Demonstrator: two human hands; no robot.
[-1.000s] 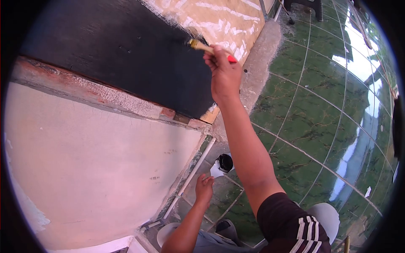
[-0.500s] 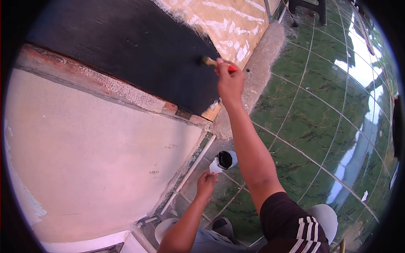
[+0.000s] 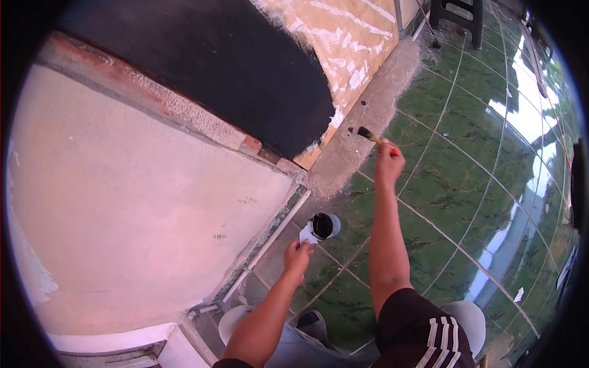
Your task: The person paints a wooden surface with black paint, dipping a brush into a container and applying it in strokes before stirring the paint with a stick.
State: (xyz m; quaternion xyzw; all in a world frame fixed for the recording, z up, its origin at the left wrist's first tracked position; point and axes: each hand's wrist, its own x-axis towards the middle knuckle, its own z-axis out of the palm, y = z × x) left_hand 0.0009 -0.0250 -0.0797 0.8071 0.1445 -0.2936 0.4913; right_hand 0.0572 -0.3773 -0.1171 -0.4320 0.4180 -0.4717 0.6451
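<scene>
My right hand (image 3: 390,164) is closed round the handle of a paintbrush (image 3: 370,135), whose dark bristles point up and left over the bare concrete strip. At the lower middle, my left hand (image 3: 297,257) pinches a white piece (image 3: 308,235) at the edge of a small cup of black paint (image 3: 323,226). A board (image 3: 257,86) above is mostly coated black, with tan surface and white streaks along its right part. Small dark spots lie on the concrete near the bristles.
Green tiled floor (image 3: 454,178) spreads to the right. A pale wall (image 3: 147,202) fills the left, with a white pipe (image 3: 279,230) along its foot. Part of a dark plastic stool (image 3: 457,15) stands at the top right.
My right hand has drawn the brush away from the black surface, down and right to over the concrete strip. My left hand still holds the white piece by the cup. The view has shifted slightly.
</scene>
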